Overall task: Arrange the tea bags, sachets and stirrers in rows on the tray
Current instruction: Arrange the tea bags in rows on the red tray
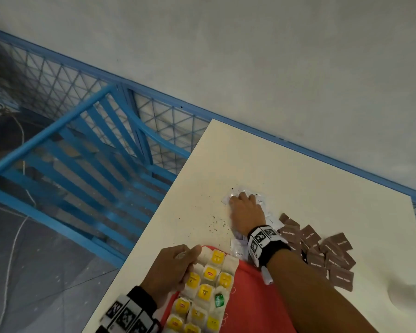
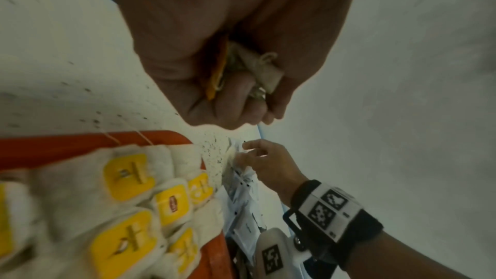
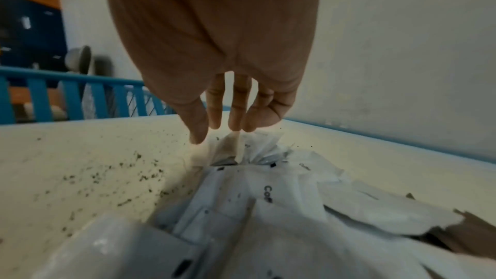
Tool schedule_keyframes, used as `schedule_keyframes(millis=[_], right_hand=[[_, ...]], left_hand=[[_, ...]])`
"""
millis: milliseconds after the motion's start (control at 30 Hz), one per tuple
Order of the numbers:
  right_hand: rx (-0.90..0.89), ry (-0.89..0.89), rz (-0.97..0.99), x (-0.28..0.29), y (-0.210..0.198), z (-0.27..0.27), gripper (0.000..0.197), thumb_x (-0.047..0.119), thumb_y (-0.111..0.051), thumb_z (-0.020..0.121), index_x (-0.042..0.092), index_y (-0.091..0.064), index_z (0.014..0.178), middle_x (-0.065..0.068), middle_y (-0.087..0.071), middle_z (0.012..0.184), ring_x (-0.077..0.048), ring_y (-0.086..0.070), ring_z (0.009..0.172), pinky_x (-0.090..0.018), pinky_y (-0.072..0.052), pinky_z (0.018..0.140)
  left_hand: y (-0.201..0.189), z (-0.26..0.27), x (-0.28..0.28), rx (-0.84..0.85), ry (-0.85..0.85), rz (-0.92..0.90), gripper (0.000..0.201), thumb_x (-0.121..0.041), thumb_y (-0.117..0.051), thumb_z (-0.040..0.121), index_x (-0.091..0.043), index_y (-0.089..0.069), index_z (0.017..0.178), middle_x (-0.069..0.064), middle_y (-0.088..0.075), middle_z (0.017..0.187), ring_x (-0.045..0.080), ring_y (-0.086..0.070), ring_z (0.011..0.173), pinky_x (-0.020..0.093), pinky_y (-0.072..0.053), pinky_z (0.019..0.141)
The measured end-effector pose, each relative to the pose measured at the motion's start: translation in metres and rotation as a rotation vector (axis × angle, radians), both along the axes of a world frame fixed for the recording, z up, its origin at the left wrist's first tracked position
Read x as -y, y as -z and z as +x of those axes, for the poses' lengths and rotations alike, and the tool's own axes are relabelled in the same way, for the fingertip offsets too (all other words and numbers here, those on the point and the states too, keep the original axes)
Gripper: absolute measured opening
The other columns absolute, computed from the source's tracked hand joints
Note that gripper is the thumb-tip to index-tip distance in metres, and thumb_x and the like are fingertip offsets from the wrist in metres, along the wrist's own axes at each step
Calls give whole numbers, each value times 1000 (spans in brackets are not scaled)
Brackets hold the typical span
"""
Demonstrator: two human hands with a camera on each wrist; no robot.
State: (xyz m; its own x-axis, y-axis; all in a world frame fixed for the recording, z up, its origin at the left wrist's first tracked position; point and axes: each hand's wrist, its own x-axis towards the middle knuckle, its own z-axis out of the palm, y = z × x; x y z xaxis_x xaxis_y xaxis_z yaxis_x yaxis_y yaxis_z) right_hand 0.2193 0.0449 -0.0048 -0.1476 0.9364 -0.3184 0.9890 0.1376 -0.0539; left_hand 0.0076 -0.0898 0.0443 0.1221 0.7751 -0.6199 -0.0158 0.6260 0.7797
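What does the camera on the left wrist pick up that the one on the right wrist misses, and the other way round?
Only the left wrist view shows the left hand gripping a tea bag, and the rows of yellow-tagged tea bags on the orange tray.

Only the right wrist view shows the brown sachets at the far edge of the pile and the blue railing behind the table.

Both show the right hand reaching into the white sachets, and dark specks scattered on the table.
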Motion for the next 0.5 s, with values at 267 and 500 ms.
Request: schedule_keyframes(millis=[267,500], right_hand=[[-446,323,7,-4,-20,24,14,16,-60,87,21,-54,75,4,-53,77,-16,-51,78,-25,-37,70],[-878,524,74,33,-115,82,17,27,-71,87,14,-73,77,-5,-71,79,-6,-59,63,-26,-47,62]], left_hand=[[-9,-6,10,-38,42,50,42,-43,-65,87,-21,-56,51,4,-41,49,13,-31,40,22,-25,43],[-30,9,13,-28,139,152,34,-41,-71,82,-10,-61,71,3,-43,52,12,-34,42,20,-27,42]])
